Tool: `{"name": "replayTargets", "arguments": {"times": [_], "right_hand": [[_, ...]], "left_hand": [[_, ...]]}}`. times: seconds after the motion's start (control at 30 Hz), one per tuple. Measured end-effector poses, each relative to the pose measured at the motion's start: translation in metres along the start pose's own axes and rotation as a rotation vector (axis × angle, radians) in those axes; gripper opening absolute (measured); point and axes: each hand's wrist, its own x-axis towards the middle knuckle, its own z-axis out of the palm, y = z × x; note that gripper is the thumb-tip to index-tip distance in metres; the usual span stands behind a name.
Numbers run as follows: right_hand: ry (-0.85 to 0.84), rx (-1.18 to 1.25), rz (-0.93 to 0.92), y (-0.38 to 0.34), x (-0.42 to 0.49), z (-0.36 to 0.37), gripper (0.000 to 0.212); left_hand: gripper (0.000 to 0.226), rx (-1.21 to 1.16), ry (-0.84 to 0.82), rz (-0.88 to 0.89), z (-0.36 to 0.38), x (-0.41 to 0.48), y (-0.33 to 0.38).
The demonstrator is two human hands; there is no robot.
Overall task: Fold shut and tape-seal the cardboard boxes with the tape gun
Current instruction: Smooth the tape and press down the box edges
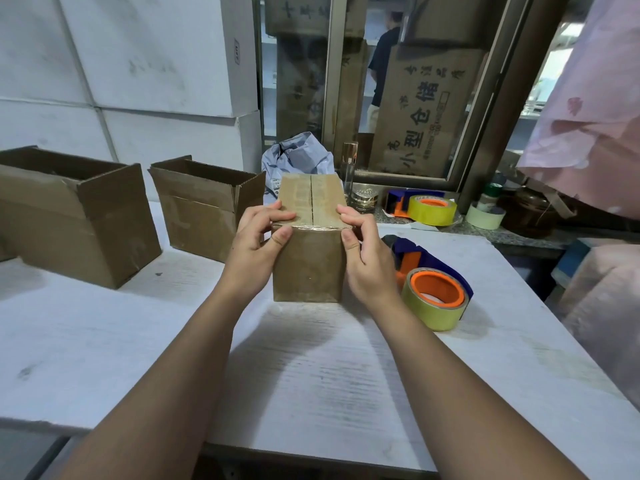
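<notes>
Cardboard box [306, 261] upright mid-tabletop [311, 358], flaps shut, glossy tape over seam. Left hand [258, 244] and right hand [363, 254] clamp its near top edge, thumbs on front face, likely smoothing tape end. Tape gun [433, 289] parked toward right edge, within reach. Open boxes [207, 206] wait far left.

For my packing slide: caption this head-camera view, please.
Left hand and right hand grip the closed cardboard box by its top front edge; tape gun lies to its right.
</notes>
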Motion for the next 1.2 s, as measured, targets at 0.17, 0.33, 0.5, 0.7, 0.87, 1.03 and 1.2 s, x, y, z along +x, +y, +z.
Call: {"name": "replayTargets", "arguments": {"times": [0.17,0.33,0.5,0.7,0.87,1.03,1.2], "right_hand": [[-0.054,-0.028,-0.020,0.000,0.001,-0.005,0.023],[-0.058,0.025,0.122,-0.015,0.000,-0.006,0.022],[0.009,0.068,0.298,-0.031,0.009,-0.010,0.029],[0.101,-0.111,0.272,-0.044,0.014,-0.021,0.014],[0.126,0.034,0.464,-0.035,0.014,-0.035,0.008],[0.001,0.198,0.524,-0.029,0.010,-0.054,0.008],[-0.176,0.339,0.540,-0.033,0.014,-0.065,0.014]], "left_hand": [[0.024,0.044,-0.126,-0.021,-0.014,0.006,0.000],[0.031,0.004,-0.202,-0.142,-0.023,0.010,0.008],[0.026,0.101,-0.155,-0.109,-0.019,0.002,0.020],[0.033,0.364,-0.156,0.221,-0.006,-0.026,0.041],[0.033,0.404,-0.189,0.334,0.005,-0.023,0.050],[0.059,0.638,0.086,0.077,-0.008,-0.015,0.040],[0.058,0.511,0.117,0.000,-0.032,-0.017,0.042]]}}
